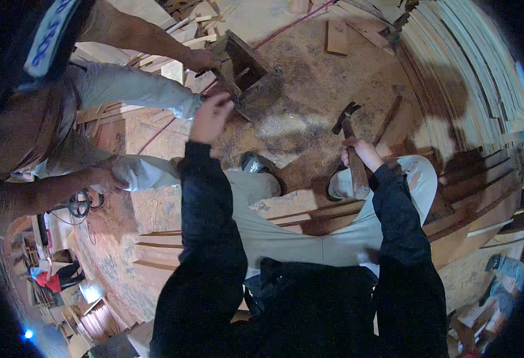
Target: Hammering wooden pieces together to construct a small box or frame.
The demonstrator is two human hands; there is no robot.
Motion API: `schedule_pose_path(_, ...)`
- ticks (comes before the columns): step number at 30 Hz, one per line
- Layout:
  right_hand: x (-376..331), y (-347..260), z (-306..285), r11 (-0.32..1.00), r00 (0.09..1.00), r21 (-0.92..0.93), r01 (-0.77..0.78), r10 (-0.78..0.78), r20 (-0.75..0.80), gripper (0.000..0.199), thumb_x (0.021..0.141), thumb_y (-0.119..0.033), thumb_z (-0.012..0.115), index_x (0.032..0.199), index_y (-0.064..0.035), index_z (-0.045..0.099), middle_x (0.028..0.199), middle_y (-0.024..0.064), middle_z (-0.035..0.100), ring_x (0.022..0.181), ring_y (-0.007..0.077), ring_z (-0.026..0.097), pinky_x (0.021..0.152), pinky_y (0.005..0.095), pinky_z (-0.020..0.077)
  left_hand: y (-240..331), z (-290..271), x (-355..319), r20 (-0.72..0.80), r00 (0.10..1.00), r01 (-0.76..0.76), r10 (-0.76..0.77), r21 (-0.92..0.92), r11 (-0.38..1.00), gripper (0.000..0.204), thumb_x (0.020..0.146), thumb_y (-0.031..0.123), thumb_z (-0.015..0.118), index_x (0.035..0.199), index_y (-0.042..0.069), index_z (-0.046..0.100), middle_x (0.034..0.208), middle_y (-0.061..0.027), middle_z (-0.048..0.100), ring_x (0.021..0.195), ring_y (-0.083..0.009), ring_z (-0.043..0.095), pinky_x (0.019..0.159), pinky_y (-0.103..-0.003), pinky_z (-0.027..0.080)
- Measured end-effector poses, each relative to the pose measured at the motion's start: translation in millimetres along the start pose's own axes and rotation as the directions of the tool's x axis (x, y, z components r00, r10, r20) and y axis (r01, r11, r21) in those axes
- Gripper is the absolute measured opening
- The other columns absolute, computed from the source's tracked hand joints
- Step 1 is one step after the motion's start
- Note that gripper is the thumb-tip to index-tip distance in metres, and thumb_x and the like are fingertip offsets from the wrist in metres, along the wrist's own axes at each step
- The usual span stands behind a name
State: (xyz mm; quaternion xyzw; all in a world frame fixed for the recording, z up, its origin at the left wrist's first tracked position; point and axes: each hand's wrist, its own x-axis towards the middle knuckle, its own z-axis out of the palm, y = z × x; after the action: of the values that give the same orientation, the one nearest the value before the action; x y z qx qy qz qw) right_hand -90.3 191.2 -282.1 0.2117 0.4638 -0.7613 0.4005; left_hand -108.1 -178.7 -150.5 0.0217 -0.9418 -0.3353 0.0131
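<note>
My right hand [363, 153] grips the wooden handle of a claw hammer [349, 134], its dark head raised over the sawdust floor. My left hand [210, 117] reaches forward, fingers curled at the edge of a dark wooden box-like frame [247, 71]; I cannot tell whether it holds anything small. Both my forearms are in black sleeves. Another person's hand [201, 59] holds the far side of the same frame.
A co-worker in a grey shirt [113, 89] crouches at the left. A stack of pale planks [471, 65] curves along the right. Brown boards [471, 203] lie under my legs, wood offcuts [337, 37] at the top, and a red cord [286, 27] crosses the floor.
</note>
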Motion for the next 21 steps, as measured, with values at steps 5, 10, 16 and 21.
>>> schedule_pose_path(5,4,-7,13,0.993,0.997,-0.117,0.007,0.003,0.081,0.015,0.087,-0.020,0.049,0.085,-0.0053,0.048,0.065,0.0070,0.054,0.053,0.0194,0.055,0.051,0.0337,0.0481,-25,2,-70,0.242,0.969,-0.006,-0.052,0.235,0.972,0.043,0.084,0.033,0.059,0.114,0.003,0.058,0.111,-0.0191,0.060,0.102,-0.0337,0.058,0.088,-0.039,0.045)
schedule_pose_path(10,1,-7,4,0.990,0.993,0.098,-0.100,0.094,0.066,0.015,0.083,-0.016,0.055,0.080,-0.0071,0.043,0.065,0.0064,0.049,0.054,0.0155,0.049,0.048,0.0281,0.0440,-14,15,-62,0.250,0.960,0.022,-0.126,0.383,0.923,0.051,0.082,0.040,0.059,0.119,0.005,0.054,0.112,-0.0201,0.059,0.104,-0.0369,0.055,0.089,-0.042,0.044)
schedule_pose_path(16,-8,-10,13,0.990,0.994,0.095,-0.106,0.103,0.037,0.013,0.083,-0.016,0.054,0.082,-0.0077,0.045,0.066,0.0061,0.050,0.053,0.0163,0.050,0.049,0.0296,0.0447,-37,24,-51,0.309,0.951,-0.116,0.009,0.330,0.937,0.050,0.086,0.037,0.056,0.124,0.006,0.050,0.118,-0.0190,0.056,0.108,-0.0356,0.053,0.095,-0.041,0.041)
schedule_pose_path(21,4,-3,-1,0.986,0.991,0.107,-0.131,0.130,0.019,0.011,0.083,-0.017,0.053,0.081,-0.0079,0.046,0.064,0.0058,0.052,0.052,0.0176,0.052,0.050,0.0317,0.0453,-1,18,-56,0.270,0.963,-0.085,-0.022,0.380,0.921,0.047,0.084,0.035,0.056,0.119,0.004,0.053,0.106,-0.0218,0.059,0.099,-0.0393,0.055,0.086,-0.046,0.044)
